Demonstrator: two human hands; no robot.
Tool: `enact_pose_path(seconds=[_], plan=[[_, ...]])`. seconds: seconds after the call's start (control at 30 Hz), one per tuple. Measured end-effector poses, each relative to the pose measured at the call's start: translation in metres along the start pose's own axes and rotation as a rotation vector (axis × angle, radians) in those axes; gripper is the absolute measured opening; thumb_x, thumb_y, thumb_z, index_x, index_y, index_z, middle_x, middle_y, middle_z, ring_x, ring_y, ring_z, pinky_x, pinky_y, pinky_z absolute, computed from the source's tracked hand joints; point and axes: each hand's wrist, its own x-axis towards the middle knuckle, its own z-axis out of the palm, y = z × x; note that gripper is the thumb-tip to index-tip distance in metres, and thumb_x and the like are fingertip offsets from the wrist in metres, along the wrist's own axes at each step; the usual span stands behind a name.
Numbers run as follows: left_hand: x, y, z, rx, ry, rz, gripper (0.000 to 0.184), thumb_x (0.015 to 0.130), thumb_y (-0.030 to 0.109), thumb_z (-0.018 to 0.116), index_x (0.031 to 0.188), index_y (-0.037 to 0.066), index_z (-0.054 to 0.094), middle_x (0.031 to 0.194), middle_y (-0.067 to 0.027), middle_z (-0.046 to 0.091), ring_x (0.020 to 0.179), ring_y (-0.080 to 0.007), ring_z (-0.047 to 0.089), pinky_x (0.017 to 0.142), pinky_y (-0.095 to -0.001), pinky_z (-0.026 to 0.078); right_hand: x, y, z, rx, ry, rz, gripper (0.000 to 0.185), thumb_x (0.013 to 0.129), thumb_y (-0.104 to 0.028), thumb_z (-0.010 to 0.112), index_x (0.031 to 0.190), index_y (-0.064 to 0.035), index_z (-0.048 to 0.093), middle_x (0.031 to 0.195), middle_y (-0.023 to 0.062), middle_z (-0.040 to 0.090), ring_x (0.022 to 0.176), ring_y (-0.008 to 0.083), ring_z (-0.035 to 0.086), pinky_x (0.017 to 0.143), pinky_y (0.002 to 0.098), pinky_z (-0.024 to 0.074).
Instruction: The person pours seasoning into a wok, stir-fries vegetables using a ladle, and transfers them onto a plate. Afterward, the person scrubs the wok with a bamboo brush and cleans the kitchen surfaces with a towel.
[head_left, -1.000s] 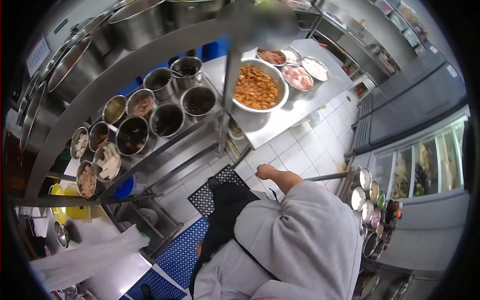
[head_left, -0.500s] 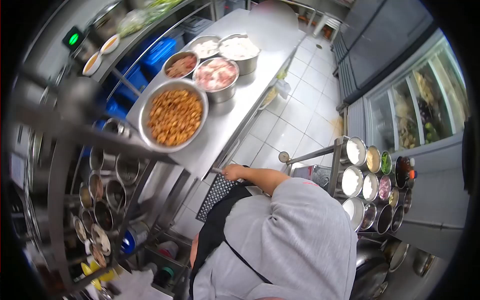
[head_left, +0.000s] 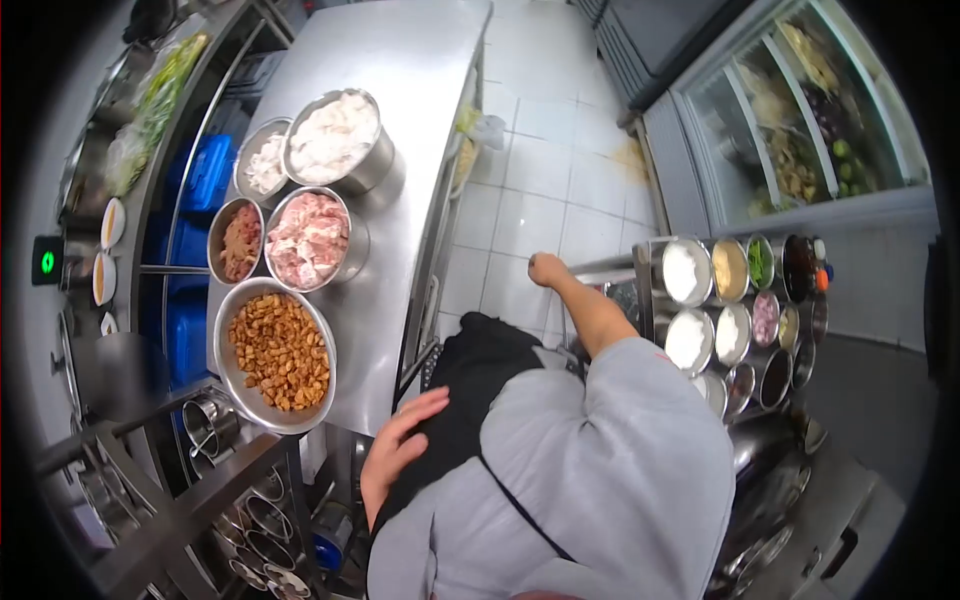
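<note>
My right hand (head_left: 545, 270) reaches forward over the tiled floor, fingers curled closed, at the near end of a metal rail (head_left: 605, 268). Whatever is inside its fingers, if anything, is hidden. My left hand (head_left: 405, 440) is held low in front of my black apron (head_left: 485, 360), fingers apart and holding nothing. It is beside the near corner of the steel table (head_left: 375, 330). Closest to it on the table is a wide metal bowl (head_left: 328, 402) of browned, fried-looking pieces. Beyond stand a pot of raw meat (head_left: 308, 238) and a tub of reddish meat (head_left: 238, 242).
Farther along the table are a pot of whitish food (head_left: 335, 135) and a smaller pot of white pieces (head_left: 266, 163). On my right, a rack (head_left: 645, 290) holds several metal containers. Behind it is a glass-door fridge (head_left: 800, 120). Dark metal framing (head_left: 180, 500) crosses the lower left.
My right hand has left the table's near edge and moved right, to the rail by the rack. My left hand has come into sight. The view has turned, and the person's blurred head has gone.
</note>
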Motion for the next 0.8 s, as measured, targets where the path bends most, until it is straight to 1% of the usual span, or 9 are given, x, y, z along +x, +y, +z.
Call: enact_pose_path(seconds=[0.03,0.17,0.23,0.3,0.4,0.5,0.53,0.63,0.8], plan=[[0.013,-0.007,-0.006,0.041,-0.066,0.035,0.062,0.09,0.047,0.052,0.131,0.001,0.055,0.141,-0.0182,0.047,0.134,-0.0311,0.041,0.111,-0.0402,0.027,-0.014,0.002,0.004,0.034,0.016,0.018,0.028,0.078,-0.021,0.054,0.092,-0.0024,0.07,0.096,0.0235,0.068,0.09,0.0376,0.067,0.082,0.047,0.0527],[0.061,-0.005,-0.017,-0.006,-0.192,0.092,0.05,0.091,0.035,0.056,0.129,0.001,0.057,0.135,-0.0177,0.053,0.127,-0.0291,0.048,0.107,-0.0372,0.033,-0.061,-0.019,-0.011,0.051,-0.023,0.101,0.031,0.078,-0.025,0.056,0.096,-0.0046,0.07,0.091,0.0225,0.068,0.088,0.0382,0.067,0.08,0.0471,0.0531],[0.086,0.001,-0.025,0.067,-0.234,0.122,0.046,0.092,0.03,0.057,0.128,0.001,0.057,0.132,-0.0172,0.055,0.124,-0.0277,0.05,0.105,-0.0356,0.035,-0.056,0.004,0.025,-0.041,-0.063,-0.1,0.033,0.079,-0.029,0.055,0.096,-0.005,0.07,0.096,0.0231,0.068,0.084,0.0391,0.067,0.078,0.0478,0.0537],[0.104,0.011,-0.029,0.1,-0.221,0.111,0.044,0.093,0.028,0.057,0.128,0.001,0.057,0.129,-0.0168,0.057,0.121,-0.0268,0.053,0.103,-0.0346,0.038,-0.046,0.008,0.025,-0.091,-0.094,-0.05,0.034,0.078,-0.029,0.058,0.099,-0.0054,0.07,0.103,0.0228,0.067,0.083,0.0383,0.067,0.078,0.047,0.0539],[0.138,0.015,-0.04,0.087,-0.204,0.001,0.047,0.092,0.03,0.058,0.129,0.0,0.055,0.128,-0.0156,0.058,0.121,-0.0251,0.053,0.103,-0.0333,0.038,-0.032,-0.006,-0.05,0.009,-0.256,0.076,0.034,0.077,-0.027,0.06,0.101,-0.0046,0.07,0.102,0.0221,0.067,0.083,0.0388,0.067,0.077,0.0453,0.0545],[0.194,0.017,-0.049,0.117,-0.185,-0.076,0.05,0.092,0.032,0.059,0.13,0.0,0.055,0.122,-0.0152,0.06,0.115,-0.0224,0.056,0.099,-0.0319,0.041,0.017,0.019,-0.089,0.089,-0.168,0.152,0.03,0.076,-0.024,0.061,0.097,-0.004,0.07,0.095,0.0198,0.07,0.082,0.0371,0.068,0.073,0.0428,0.0564],[0.217,0.02,-0.049,0.132,-0.169,-0.084,0.05,0.092,0.033,0.059,0.13,0.0,0.055,0.119,-0.0153,0.061,0.113,-0.0215,0.057,0.096,-0.0315,0.042,0.054,0.054,-0.081,0.031,-0.165,-0.015,0.028,0.078,-0.022,0.059,0.095,-0.0017,0.07,0.085,0.0197,0.07,0.074,0.0348,0.069,0.063,0.0425,0.0581],[0.302,0.05,-0.053,0.346,-0.227,-0.091,0.052,0.091,0.036,0.061,0.13,0.003,0.055,0.11,-0.0156,0.063,0.105,-0.0205,0.06,0.089,-0.031,0.045,0.116,0.096,-0.107,0.23,-0.303,0.238,0.029,0.082,-0.021,0.056,0.093,0.0043,0.066,0.075,0.0197,0.066,0.064,0.0314,0.068,0.053,0.0458,0.058],[0.452,0.071,-0.037,0.509,-0.423,-0.236,0.061,0.089,0.05,0.058,0.129,0.004,0.056,0.108,-0.0169,0.065,0.101,-0.0266,0.062,0.087,-0.0352,0.047,0.145,0.148,-0.139,0.596,-0.363,0.506,0.024,0.087,-0.019,0.057,0.107,-0.0072,0.063,0.076,0.0121,0.062,0.063,0.024,0.063,0.057,0.0476,0.0556]])
